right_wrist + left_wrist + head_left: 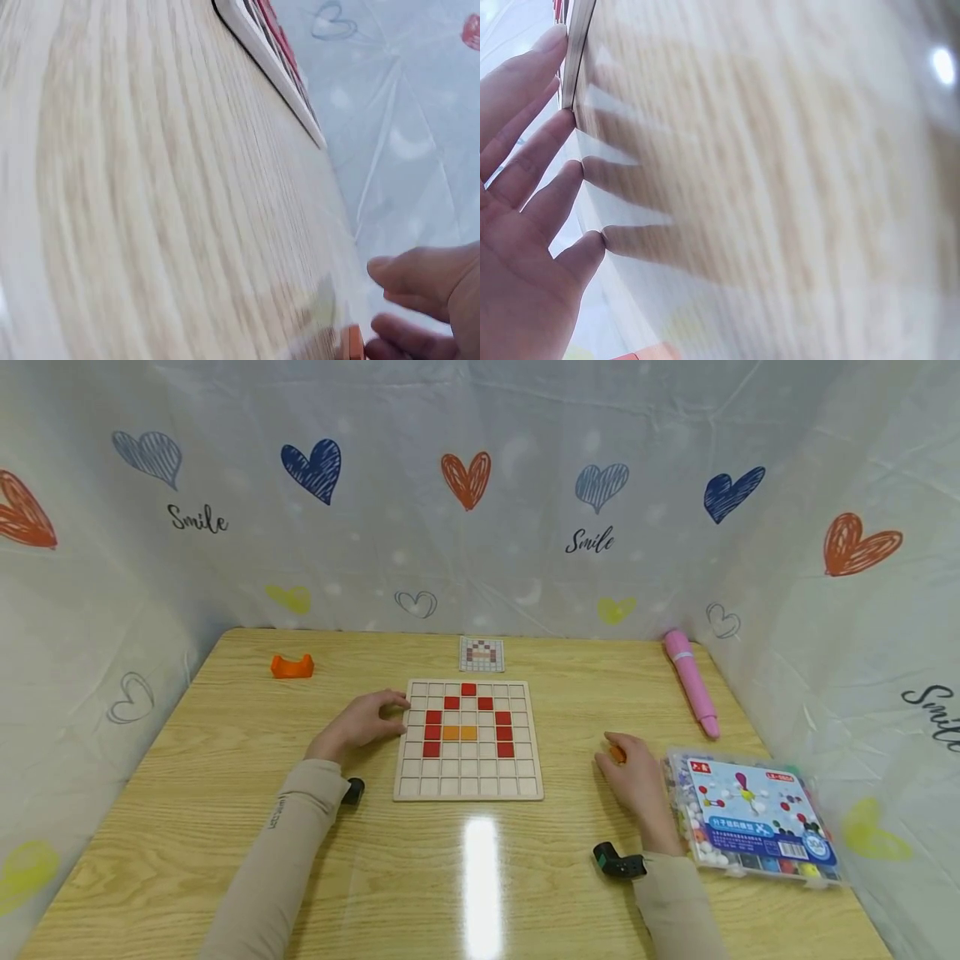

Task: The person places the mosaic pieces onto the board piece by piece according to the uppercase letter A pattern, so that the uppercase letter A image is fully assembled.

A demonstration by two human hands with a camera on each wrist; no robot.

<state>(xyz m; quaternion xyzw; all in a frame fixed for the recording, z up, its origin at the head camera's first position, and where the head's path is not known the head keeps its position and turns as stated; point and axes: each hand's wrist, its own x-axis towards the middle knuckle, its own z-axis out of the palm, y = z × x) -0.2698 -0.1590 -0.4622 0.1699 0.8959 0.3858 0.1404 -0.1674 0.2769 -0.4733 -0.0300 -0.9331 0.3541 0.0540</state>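
A pale wooden grid board point(468, 781) lies mid-table, with red square tiles point(504, 734) in a peaked outline and two orange tiles point(459, 732) side by side within it. My left hand point(362, 724) rests at the board's left edge; in the left wrist view its spread fingertips point(564, 120) meet the board's side and the tabletop. To the right of the board, my right hand point(632, 774) is low over the table around an orange piece point(617, 753). The right wrist view shows this piece partly, beside the lower fingers, with the thumb apart from it.
A small pattern card point(482, 655) lies behind the board. An orange bracket-shaped piece point(292, 667) sits at back left and a pink pen-shaped object point(692, 683) at back right. A molecular model kit box point(756, 818) stands right of my right hand. Curtains point(465, 568) border the table.
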